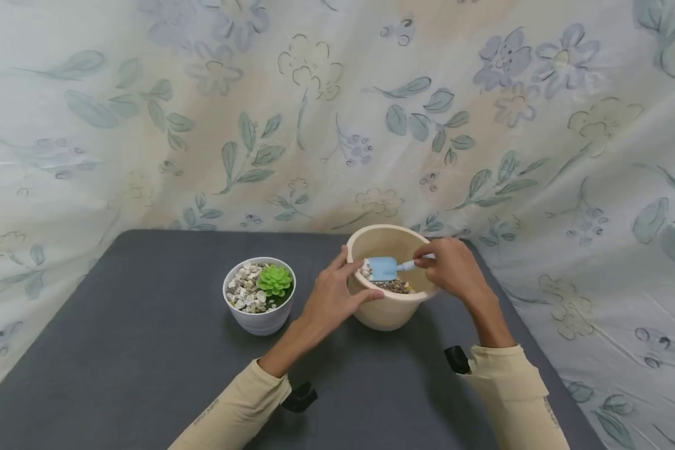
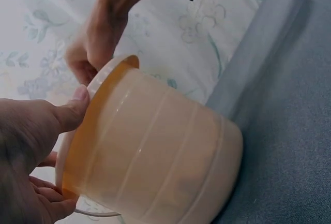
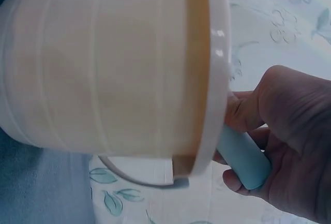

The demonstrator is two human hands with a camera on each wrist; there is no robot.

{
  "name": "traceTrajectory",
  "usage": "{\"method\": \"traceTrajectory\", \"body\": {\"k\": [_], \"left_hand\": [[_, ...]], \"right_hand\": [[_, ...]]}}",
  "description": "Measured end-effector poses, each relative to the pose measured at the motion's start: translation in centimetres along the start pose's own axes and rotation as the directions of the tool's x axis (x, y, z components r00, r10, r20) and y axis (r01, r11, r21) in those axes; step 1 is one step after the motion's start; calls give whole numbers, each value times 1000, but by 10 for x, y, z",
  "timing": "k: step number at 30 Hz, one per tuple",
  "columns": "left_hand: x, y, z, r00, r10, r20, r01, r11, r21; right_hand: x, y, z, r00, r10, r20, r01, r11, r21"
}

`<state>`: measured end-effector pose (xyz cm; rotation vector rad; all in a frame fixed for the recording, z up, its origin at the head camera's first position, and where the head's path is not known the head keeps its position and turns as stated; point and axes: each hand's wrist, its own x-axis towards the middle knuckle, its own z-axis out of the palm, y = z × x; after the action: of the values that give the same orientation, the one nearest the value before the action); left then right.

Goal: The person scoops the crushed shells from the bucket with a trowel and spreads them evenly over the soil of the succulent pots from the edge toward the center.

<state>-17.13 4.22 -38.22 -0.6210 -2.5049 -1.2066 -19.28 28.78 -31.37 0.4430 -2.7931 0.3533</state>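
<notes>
A cream bucket (image 1: 385,315) stands at the back right of the dark table, with pebbles (image 1: 395,285) in its bottom. My left hand (image 1: 333,297) grips its rim on the left side, thumb outside, as the left wrist view also shows. In my right hand (image 1: 454,267) is the handle (image 3: 243,159) of a small light blue trowel (image 1: 382,269). The trowel's blade lies inside the bucket's mouth, tip toward the left wall, with pale pebbles (image 1: 365,270) at its tip. The bucket's thin wire handle (image 3: 139,180) hangs down behind it.
Left of the bucket stands a white pot (image 1: 259,325) holding pale stones (image 1: 247,294) and a green succulent (image 1: 274,280). A floral cloth (image 1: 326,125) hangs behind the dark tabletop (image 1: 146,350) and along its right side.
</notes>
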Motion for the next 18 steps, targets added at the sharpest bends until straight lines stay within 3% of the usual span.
{"method": "traceTrajectory", "body": {"k": [11, 15, 18], "left_hand": [[2, -1, -4, 1000, -9, -19, 9, 1000, 22], [0, -2, -3, 1000, -22, 0, 22, 999, 29], [0, -4, -2, 999, -35, 24, 35, 999, -20]], "right_hand": [[-11, 7, -16, 995, 36, -91, -27, 995, 92], [-17, 9, -20, 994, 62, -93, -52, 994, 101], [-22, 8, -24, 992, 86, -96, -75, 992, 105]]}}
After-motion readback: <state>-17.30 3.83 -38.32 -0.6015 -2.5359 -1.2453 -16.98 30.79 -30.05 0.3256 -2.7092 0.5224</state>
